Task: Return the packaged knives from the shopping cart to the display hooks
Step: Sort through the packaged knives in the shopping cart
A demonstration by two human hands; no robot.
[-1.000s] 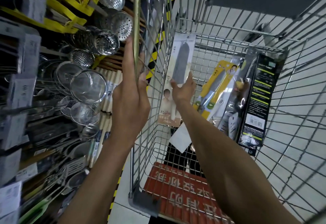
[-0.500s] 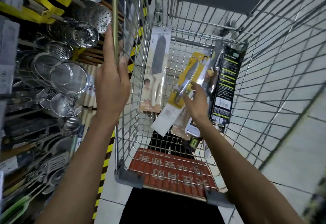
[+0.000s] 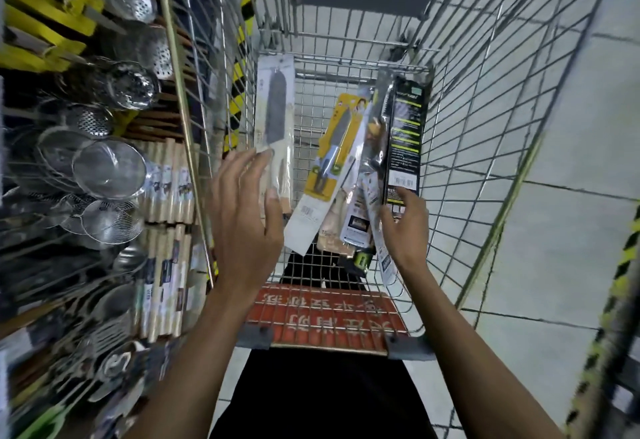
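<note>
The wire shopping cart (image 3: 346, 65) holds perhaps four packaged knives (image 3: 332, 148) leaning against its far end.

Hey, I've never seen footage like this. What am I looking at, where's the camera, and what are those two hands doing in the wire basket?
There is no machine here. A person wears one wide-angle camera on the head, so you look down along their own arms. The wire basket is a shopping cart. Packaged knives lean inside it: a pale package, a yellow package and a black package. The left hand, fingers spread, reaches the pale package's lower part. The right hand touches the black package's lower end; whether it grips it, I cannot tell. On the left is a shop display with metal strainers.
</note>
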